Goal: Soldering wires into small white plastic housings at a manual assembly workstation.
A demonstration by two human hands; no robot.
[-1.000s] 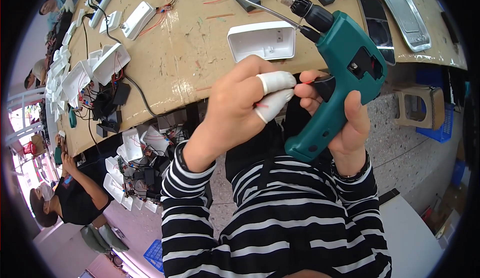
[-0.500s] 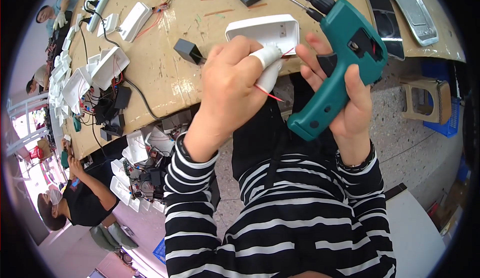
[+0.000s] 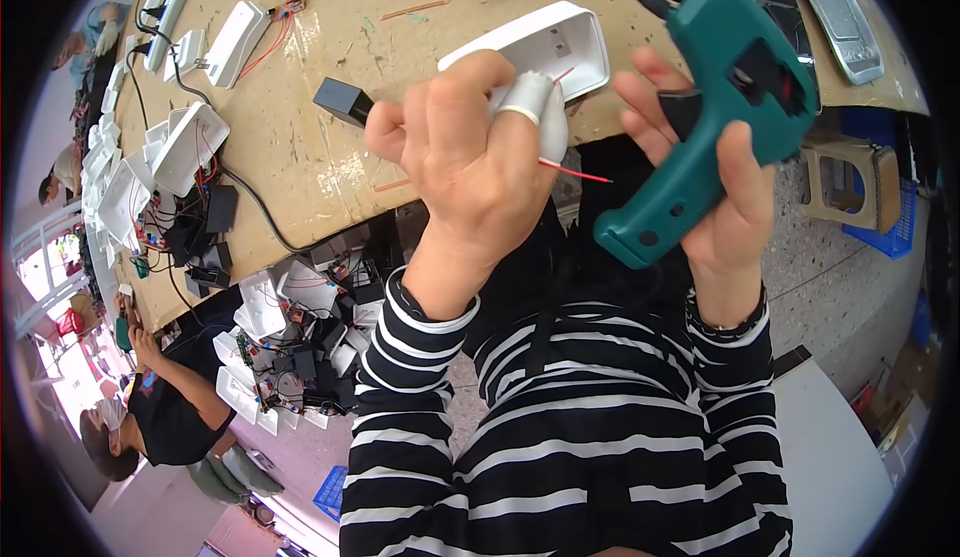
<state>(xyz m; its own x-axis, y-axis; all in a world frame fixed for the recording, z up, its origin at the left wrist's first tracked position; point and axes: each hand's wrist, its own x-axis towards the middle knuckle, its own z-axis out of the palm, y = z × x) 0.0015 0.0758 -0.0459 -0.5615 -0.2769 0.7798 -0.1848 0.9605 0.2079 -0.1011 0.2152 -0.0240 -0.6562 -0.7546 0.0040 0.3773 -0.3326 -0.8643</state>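
Red thin wire (image 3: 579, 173), left hand (image 3: 468, 165) pinching, points, I note, toward green plastic gun-shaped tool (image 3: 712, 107), right hand (image 3: 735, 217) gripping.

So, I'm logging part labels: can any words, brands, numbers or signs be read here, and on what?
None can be read.
Green tool in the right hand: no legible lettering.
Black box, white casing: any marks are too small or blurred.
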